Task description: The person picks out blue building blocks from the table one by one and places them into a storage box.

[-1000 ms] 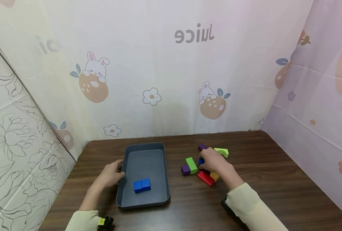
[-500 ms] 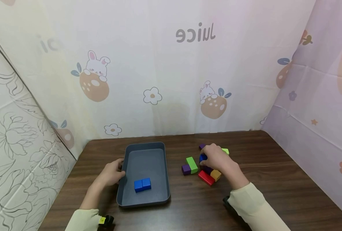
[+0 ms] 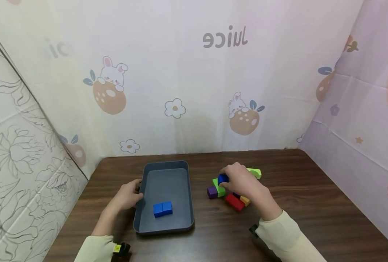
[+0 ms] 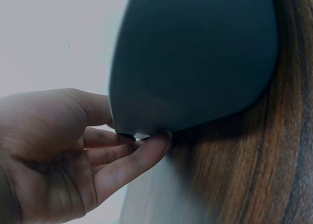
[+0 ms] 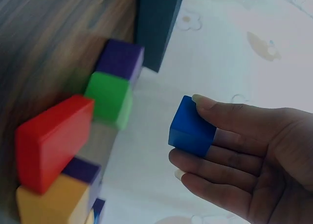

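My right hand [image 3: 243,181] holds a blue block [image 5: 193,128] between thumb and fingers, raised over the other blocks. Below it in the head view are a green block [image 3: 219,190], a purple block [image 3: 212,192], a red block [image 3: 234,202] and a yellow block [image 3: 245,200]. A light-green arch block [image 3: 255,173] lies beyond the hand, partly hidden. My left hand [image 3: 126,196] grips the left wall of a dark grey tray [image 3: 164,178]; in the left wrist view the thumb tip is hidden behind the wall. Two blue blocks [image 3: 162,209] sit side by side inside the tray.
The brown wooden table [image 3: 213,240] carries the tray on the left and the loose blocks on the right. A printed curtain [image 3: 194,72] hangs behind the table's far edge. In the right wrist view another purple block [image 5: 83,170] shows beside the yellow one.
The right hand has lifted the blue block from among the others and shifted slightly left, now above the green block. The left hand stays at the tray, which keeps its place.
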`<state>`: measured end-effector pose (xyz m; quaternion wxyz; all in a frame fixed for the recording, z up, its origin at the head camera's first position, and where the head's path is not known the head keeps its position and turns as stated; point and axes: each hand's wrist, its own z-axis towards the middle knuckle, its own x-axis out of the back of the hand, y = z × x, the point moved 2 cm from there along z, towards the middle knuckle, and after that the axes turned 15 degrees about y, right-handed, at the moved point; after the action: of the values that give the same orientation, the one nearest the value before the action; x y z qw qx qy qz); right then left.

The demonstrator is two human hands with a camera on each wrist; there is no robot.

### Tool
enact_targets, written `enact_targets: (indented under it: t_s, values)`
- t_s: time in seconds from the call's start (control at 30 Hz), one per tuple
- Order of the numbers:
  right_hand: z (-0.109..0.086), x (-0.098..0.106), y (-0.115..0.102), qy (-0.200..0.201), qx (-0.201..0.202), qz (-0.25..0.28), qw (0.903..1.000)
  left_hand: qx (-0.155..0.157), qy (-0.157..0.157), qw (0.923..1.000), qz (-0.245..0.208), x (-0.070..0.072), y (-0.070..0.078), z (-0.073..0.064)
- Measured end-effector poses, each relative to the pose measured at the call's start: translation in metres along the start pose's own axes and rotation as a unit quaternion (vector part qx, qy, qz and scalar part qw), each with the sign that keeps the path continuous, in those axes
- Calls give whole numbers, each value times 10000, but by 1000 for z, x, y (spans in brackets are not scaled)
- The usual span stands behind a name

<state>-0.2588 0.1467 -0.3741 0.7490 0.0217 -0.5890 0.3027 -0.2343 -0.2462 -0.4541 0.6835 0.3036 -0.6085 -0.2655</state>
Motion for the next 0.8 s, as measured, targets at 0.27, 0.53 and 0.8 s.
enact_targets:
  t_s: [0.27,0.53,0.8]
  values:
    - [5,0,-24,117,178,86,9997,33,1,10000,3,0,1,0]
    - [10,-1,-48,100,386,278,9988,84,17,10000,-19,0,0,0]
    - [16,-8,-75,90,630,285,9976,85,33,10000,-20,0,-1,0]
